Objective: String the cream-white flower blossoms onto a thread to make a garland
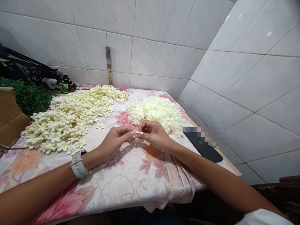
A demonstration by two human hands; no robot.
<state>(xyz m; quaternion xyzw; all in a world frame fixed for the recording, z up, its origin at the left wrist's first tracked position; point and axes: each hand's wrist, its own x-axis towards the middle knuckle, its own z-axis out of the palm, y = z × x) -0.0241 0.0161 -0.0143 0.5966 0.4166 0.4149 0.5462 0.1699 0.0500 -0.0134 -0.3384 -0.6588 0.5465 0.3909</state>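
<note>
My left hand (pixel 119 137) and my right hand (pixel 155 135) meet above the middle of the table. Their fingertips pinch a small white artificial flower (pixel 140 132) from both sides, and most of it is hidden by the fingers. Just beyond my right hand lies a heap of whitish loose petals or blossoms (pixel 158 111). A larger pile of cream-yellow artificial flowers (pixel 70 122) spreads to the left of my left hand. One single flower (pixel 100 126) lies apart from that pile, close to my left wrist.
A floral tablecloth (pixel 112 193) covers the table. On the right edge is a dark phone (pixel 206 147). Green artificial stems (pixel 28 95), a cardboard box (pixel 11 115) and a dark flowered bag (pixel 51 76) crowd the left. White tiled walls (pixel 145 22) stand behind and to the right.
</note>
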